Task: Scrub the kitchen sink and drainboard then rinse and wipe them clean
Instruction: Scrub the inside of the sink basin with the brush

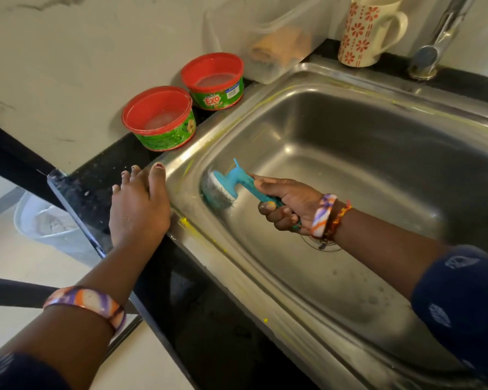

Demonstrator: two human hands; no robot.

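Right hand (286, 205) round brush (223, 190), seemingly scrubbing.

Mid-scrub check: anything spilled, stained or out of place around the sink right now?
Yes: yellow smears and specks mark the sink rim, mostly along the left and near edges. White flecks dot the black counter beside the left hand. Both soap tubs sit open and upright. Nothing looks tipped or broken.

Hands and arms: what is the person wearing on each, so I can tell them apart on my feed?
Left hand: one wide bangle streaked purple, orange and white, with a dark sleeve at the frame's bottom edge. Right hand: a matching bangle plus red-orange thread bands, and a navy sleeve with pale printed motifs. Some fingernails carry worn reddish polish.
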